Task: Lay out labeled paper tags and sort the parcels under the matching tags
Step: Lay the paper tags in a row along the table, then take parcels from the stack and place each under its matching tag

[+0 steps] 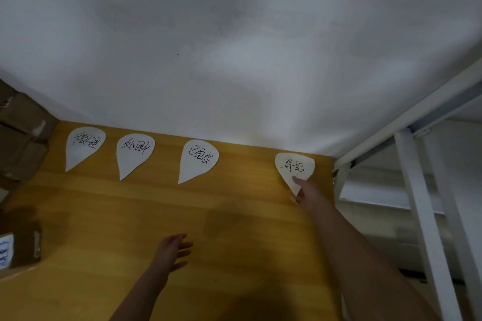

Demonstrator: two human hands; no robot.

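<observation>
Several white teardrop paper tags with handwritten labels lie in a row along the far edge of the wooden table [234, 216]. From the left: first tag [84, 147], second tag [134, 154], third tag [198, 161]. The rightmost tag [294, 167] lies near the table's right corner. My right hand [303, 191] pinches its lower tip, thumb on top and fingers beneath. My left hand [173, 251] hovers over the middle of the table, fingers apart, holding nothing.
Brown cardboard parcels [23, 133] are stacked at the far left against the white wall. A taped parcel with a printed label [20, 247] sits at the table's left edge. A white metal frame [417, 190] stands right of the table.
</observation>
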